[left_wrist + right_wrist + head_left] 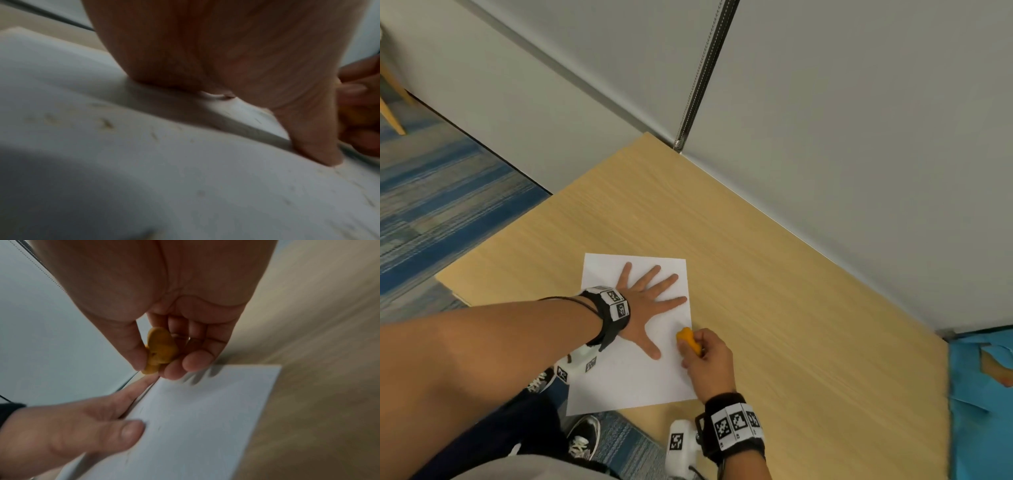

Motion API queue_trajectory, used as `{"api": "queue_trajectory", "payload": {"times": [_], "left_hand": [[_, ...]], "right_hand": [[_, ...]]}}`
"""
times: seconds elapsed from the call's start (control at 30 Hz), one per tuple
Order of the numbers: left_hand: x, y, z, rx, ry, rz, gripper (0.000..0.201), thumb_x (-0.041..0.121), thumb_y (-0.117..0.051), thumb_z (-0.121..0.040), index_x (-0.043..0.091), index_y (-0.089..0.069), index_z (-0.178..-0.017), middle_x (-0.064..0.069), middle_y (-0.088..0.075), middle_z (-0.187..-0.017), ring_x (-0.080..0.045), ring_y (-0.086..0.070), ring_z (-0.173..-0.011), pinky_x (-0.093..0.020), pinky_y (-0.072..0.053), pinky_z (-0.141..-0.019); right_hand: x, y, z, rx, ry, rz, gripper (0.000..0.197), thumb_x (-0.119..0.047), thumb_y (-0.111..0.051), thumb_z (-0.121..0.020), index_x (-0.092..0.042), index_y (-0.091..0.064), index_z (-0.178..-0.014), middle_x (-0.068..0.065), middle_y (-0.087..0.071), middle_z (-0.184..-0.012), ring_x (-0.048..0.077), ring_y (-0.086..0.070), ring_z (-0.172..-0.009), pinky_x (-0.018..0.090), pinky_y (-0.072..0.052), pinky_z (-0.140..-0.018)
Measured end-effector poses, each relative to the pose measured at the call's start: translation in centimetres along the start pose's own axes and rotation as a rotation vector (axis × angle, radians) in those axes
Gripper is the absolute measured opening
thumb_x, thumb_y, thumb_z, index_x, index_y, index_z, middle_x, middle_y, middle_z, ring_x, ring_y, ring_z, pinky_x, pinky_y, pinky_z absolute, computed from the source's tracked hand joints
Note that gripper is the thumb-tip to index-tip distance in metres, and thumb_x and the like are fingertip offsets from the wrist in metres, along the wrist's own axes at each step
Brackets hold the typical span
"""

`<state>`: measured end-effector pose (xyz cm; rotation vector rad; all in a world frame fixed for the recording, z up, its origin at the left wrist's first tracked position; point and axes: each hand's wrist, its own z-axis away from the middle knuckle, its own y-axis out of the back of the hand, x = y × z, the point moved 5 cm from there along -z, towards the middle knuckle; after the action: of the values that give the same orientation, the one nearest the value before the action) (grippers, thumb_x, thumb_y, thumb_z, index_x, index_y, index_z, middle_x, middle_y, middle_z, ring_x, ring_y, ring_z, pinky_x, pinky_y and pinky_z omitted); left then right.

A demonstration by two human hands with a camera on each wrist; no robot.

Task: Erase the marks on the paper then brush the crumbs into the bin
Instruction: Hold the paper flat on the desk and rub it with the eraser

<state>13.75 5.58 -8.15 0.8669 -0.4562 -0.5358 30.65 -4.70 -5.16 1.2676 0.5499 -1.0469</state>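
Observation:
A white sheet of paper (633, 370) lies on the wooden table (774, 291), its near left corner hanging over the table edge. My left hand (650, 301) lies flat on the sheet with fingers spread, holding it down. My right hand (705, 359) pinches an orange eraser (688, 339) between thumb and fingers at the paper's right edge; the right wrist view shows the eraser (160, 350) just above the paper (195, 426). Small eraser crumbs (107, 125) and faint pencil strokes dot the paper (185, 194) in the left wrist view.
A grey wall (859, 137) borders the table's far side. Something blue, like a bin liner (983, 394), stands off the table's right end. Blue carpet (431, 205) and my shoes (582, 438) lie below the near edge.

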Motion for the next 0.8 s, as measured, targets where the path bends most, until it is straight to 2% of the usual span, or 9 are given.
{"api": "queue_trajectory", "payload": {"times": [0.07,0.13,0.2,0.37,0.47,0.57,0.7,0.8], "left_hand": [[0.2,-0.4,-0.2,0.006,-0.011,0.004,0.132,0.1,-0.056,-0.062,0.055,0.029,-0.152,0.011,0.052,-0.155,-0.032,0.047,-0.144,-0.076,0.03,-0.101],[0.1,-0.4,-0.2,-0.011,-0.039,-0.003,0.134,0.099,-0.06,-0.06,0.057,0.027,-0.152,0.011,0.049,-0.157,-0.03,0.048,-0.144,-0.079,0.027,-0.103],[0.1,-0.5,0.0,-0.029,-0.074,-0.022,0.135,0.097,-0.064,-0.059,0.058,0.025,-0.152,0.012,0.048,-0.158,-0.028,0.048,-0.144,-0.08,0.024,-0.103],[0.0,-0.8,0.2,-0.042,-0.096,-0.069,0.145,0.095,-0.071,-0.051,0.061,0.031,-0.148,0.012,0.05,-0.156,-0.028,0.051,-0.142,-0.08,0.027,-0.1],[0.1,-0.4,0.3,-0.072,-0.084,-0.064,0.149,0.09,-0.077,-0.05,0.062,0.031,-0.147,0.011,0.051,-0.156,-0.028,0.051,-0.141,-0.08,0.026,-0.101],[0.2,-0.1,0.4,-0.074,-0.082,-0.065,0.15,0.089,-0.079,-0.049,0.062,0.032,-0.146,0.011,0.051,-0.156,-0.029,0.051,-0.141,-0.081,0.025,-0.1],[0.1,-0.2,0.2,-0.06,-0.087,-0.073,0.151,0.091,-0.078,-0.048,0.061,0.033,-0.147,0.012,0.052,-0.155,-0.028,0.052,-0.141,-0.079,0.029,-0.098],[-0.1,-0.4,0.1,-0.033,-0.097,-0.068,0.151,0.093,-0.076,-0.048,0.058,0.032,-0.148,0.012,0.053,-0.154,-0.028,0.052,-0.14,-0.076,0.034,-0.096]], "right_hand": [[0.2,0.9,-0.9,0.027,0.0,0.014,0.016,-0.034,-0.072,-0.085,-0.033,-0.06,-0.075,-0.002,-0.06,-0.07,0.017,-0.057,-0.062,0.04,-0.054,-0.064],[0.5,1.5,-1.7,0.027,0.013,0.048,0.018,-0.028,-0.072,-0.088,-0.029,-0.059,-0.075,-0.008,-0.057,-0.068,0.002,-0.049,-0.056,0.022,-0.048,-0.056],[0.4,1.5,-2.1,0.009,0.035,0.11,0.019,-0.028,-0.072,-0.088,-0.022,-0.059,-0.076,-0.009,-0.055,-0.066,0.002,-0.046,-0.054,0.014,-0.041,-0.054],[0.3,0.4,-2.7,-0.051,0.057,0.172,0.02,-0.034,-0.072,-0.086,-0.027,-0.061,-0.072,-0.011,-0.054,-0.057,0.003,-0.046,-0.053,0.014,-0.039,-0.054],[-0.2,0.4,-3.7,-0.054,0.084,0.175,0.017,-0.033,-0.073,-0.086,-0.029,-0.063,-0.073,-0.017,-0.056,-0.057,0.003,-0.047,-0.054,0.014,-0.039,-0.055],[-0.9,-0.1,-4.1,-0.084,0.118,0.265,0.013,-0.033,-0.07,-0.086,-0.033,-0.063,-0.075,-0.015,-0.057,-0.06,0.003,-0.05,-0.056,0.018,-0.04,-0.056],[-1.3,-1.0,-2.9,-0.063,0.187,0.398,0.016,-0.035,-0.062,-0.09,-0.025,-0.059,-0.078,-0.012,-0.056,-0.067,0.004,-0.05,-0.059,0.018,-0.035,-0.053],[-1.7,-2.6,-0.7,-0.172,0.316,0.517,0.025,-0.044,-0.055,-0.093,-0.025,-0.053,-0.077,-0.014,-0.05,-0.07,0.005,-0.045,-0.061,0.015,-0.028,-0.052]]}}
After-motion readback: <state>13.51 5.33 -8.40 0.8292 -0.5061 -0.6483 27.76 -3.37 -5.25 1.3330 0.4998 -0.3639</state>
